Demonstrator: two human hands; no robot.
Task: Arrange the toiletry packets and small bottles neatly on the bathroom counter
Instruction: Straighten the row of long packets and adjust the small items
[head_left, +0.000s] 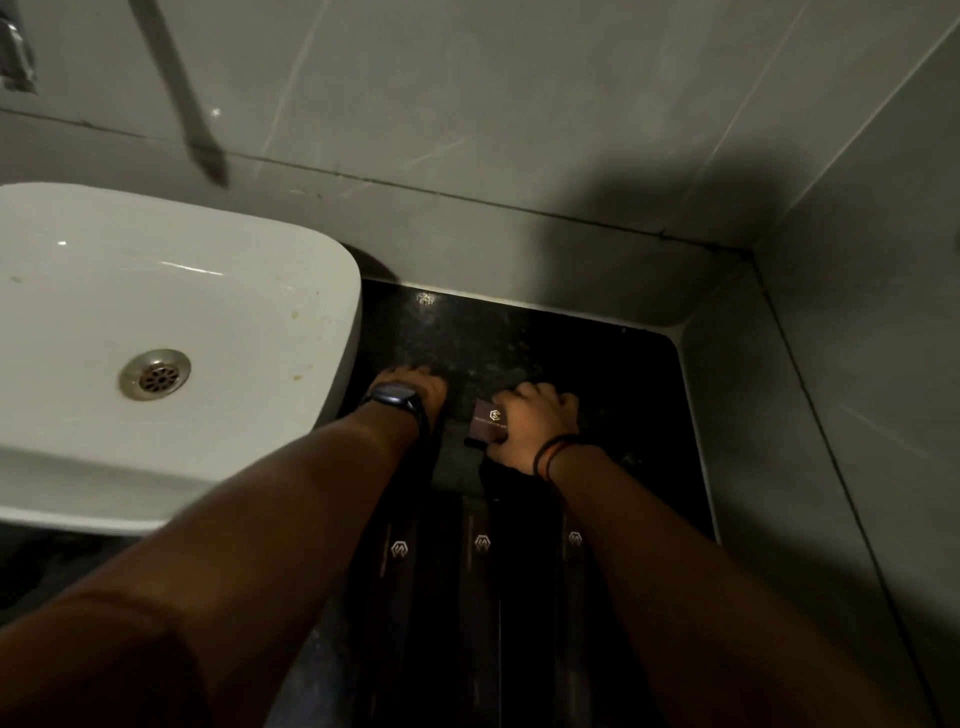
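On the dark speckled counter (483, 338), my right hand (530, 421) is closed on a small brown toiletry packet (488, 418) with a gold logo, held just above the surface. My left hand (415, 387), with a dark watch on its wrist, rests fingers-down on the counter just left of the packet; what is under its fingers is hidden. Nearer to me, three long dark packets (397, 551) (482, 545) (574, 540) with gold logos lie side by side between my forearms. No small bottles are visible.
A white basin (311, 291) with a metal drain (155, 374) stands on the counter's left. Grey tiled walls (519, 130) close off the back and the right side. A tap spout (182, 98) hangs over the basin at upper left.
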